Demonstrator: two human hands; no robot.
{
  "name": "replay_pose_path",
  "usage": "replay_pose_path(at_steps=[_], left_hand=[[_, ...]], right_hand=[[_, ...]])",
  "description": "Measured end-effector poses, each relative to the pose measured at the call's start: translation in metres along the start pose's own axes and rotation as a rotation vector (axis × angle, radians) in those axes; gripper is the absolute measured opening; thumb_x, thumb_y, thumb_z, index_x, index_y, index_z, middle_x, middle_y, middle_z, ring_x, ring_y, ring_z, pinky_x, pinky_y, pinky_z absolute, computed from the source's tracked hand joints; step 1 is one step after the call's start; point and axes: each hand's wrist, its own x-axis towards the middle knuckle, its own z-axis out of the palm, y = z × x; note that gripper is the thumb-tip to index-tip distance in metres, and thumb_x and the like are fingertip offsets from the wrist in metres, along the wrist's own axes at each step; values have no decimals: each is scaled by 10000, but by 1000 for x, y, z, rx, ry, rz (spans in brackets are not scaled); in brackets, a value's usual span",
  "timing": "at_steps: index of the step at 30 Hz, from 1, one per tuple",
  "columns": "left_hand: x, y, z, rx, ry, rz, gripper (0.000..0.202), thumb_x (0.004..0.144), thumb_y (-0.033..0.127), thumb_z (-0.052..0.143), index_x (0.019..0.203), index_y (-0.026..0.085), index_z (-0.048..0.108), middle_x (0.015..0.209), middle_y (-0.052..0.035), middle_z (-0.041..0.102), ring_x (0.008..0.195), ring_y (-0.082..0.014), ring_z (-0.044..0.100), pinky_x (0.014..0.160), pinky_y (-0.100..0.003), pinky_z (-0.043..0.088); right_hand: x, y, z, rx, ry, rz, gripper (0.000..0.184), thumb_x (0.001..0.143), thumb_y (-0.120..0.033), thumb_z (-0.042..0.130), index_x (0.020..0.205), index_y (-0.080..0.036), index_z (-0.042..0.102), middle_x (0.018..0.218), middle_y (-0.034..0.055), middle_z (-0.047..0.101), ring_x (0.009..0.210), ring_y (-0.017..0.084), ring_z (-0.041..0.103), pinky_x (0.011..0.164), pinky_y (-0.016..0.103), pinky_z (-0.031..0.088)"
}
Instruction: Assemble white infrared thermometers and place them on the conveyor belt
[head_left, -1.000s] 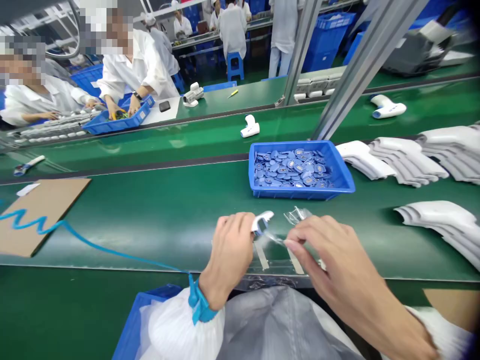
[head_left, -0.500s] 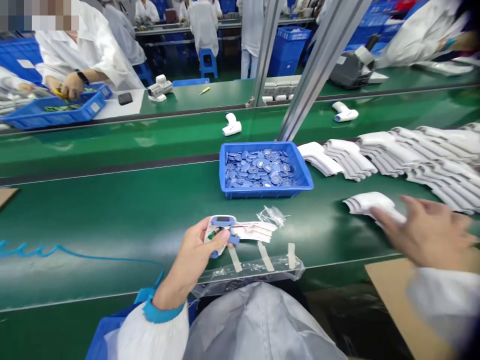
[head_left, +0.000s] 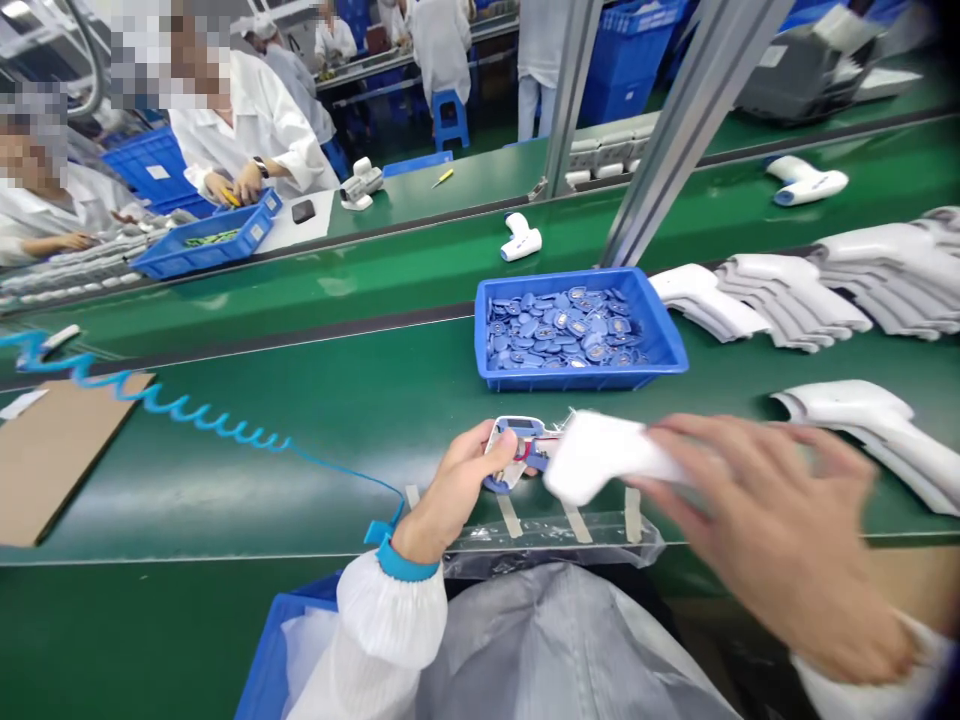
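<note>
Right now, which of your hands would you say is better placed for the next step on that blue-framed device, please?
Probably your right hand: it appears to hold the white plastic housing right beside the blue-framed device. Your left hand is occupied gripping that device.

Two hands at work here, folks: the left hand (head_left: 454, 490) has one thermometer (head_left: 517, 450), and the right hand (head_left: 765, 530) is on one white shell (head_left: 607, 458)! Straight ahead of the hands sits one tray (head_left: 484, 340) of blue parts, too many to count, with two more thermometers (head_left: 521, 237) (head_left: 806, 180) farther out and four stacks of shells (head_left: 787, 300) past the right hand. Four tape strips (head_left: 510, 517) run just below the hands, and out past the left hand there's one coiled cord (head_left: 187, 415) and one cardboard sheet (head_left: 52, 460)!
</note>
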Motion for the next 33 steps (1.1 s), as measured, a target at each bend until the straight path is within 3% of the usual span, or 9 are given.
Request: replay_pose_path(at_steps=[3, 5, 10, 15, 19, 24, 26, 29, 33], left_hand=[[0, -4, 1, -6, -9, 11, 440, 923, 563, 652, 1167, 203, 715, 1118, -79, 709, 993, -210, 642, 846, -280, 492], [1, -9, 1, 36, -5, 27, 454, 874, 542, 723, 1173, 201, 705, 1091, -75, 703, 942, -204, 639, 790, -272, 494], [-2, -13, -1, 280, 26, 100, 401, 907, 527, 677, 1077, 164, 706, 928, -57, 672, 783, -173, 593, 656, -274, 430], [-11, -1, -7, 409, 39, 109, 409, 862, 499, 735, 1168, 233, 680, 1068, -58, 719, 921, -223, 637, 768, -315, 477], [-18, -2, -13, 469, 57, 82, 442, 785, 454, 812, 1144, 248, 657, 1080, -33, 726, 937, -223, 651, 774, -320, 484], [-23, -3, -16, 688, 105, 124, 296, 829, 503, 757, 922, 236, 670, 803, 1, 690, 700, -179, 584, 620, -321, 394], [-22, -3, -14, 644, 61, 174, 271, 820, 440, 758, 952, 223, 663, 833, 3, 696, 717, -175, 605, 602, -299, 401], [-21, -8, -9, 672, -30, 221, 129, 830, 300, 678, 914, 203, 665, 822, -26, 713, 703, -181, 633, 567, -283, 408], [-22, -17, -1, 903, 22, 261, 129, 838, 274, 596, 865, 176, 675, 736, -98, 701, 652, -247, 657, 580, -345, 412]], right_hand=[[15, -45, 14, -146, 51, -279, 249, 998, -311, 617, 1223, -209, 649, 1217, 91, 736, 1053, 314, 689, 1001, 581, 363], [21, -58, 24, -154, 22, -311, 261, 1007, -298, 601, 1235, -172, 627, 1232, 111, 724, 1081, 320, 677, 1007, 575, 365], [25, -52, 44, 161, -165, -122, 438, 1007, -492, 549, 1310, -180, 604, 1197, 136, 729, 1039, 319, 696, 901, 516, 519], [34, -51, 42, 735, -417, 173, 481, 960, -539, 602, 1373, -293, 598, 1208, 58, 733, 1027, 230, 723, 834, 360, 611], [38, -59, 46, 892, -450, 257, 416, 929, -543, 650, 1242, -272, 696, 1112, 75, 743, 972, 238, 725, 795, 362, 618], [46, -82, 49, 822, -386, 164, 334, 969, -510, 606, 1180, -267, 695, 1092, 53, 712, 952, 202, 684, 802, 333, 567], [55, -100, 50, 694, -277, 144, 325, 987, -511, 567, 919, -223, 701, 889, 31, 689, 783, 162, 638, 687, 290, 502], [68, -128, 59, 412, -17, 79, 563, 1022, -484, 501, 537, -203, 448, 567, -7, 479, 540, 112, 438, 542, 301, 310], [77, -141, 70, 300, 123, -51, 575, 1026, -346, 484, 481, -204, 365, 476, -18, 407, 476, 94, 360, 519, 309, 239]])
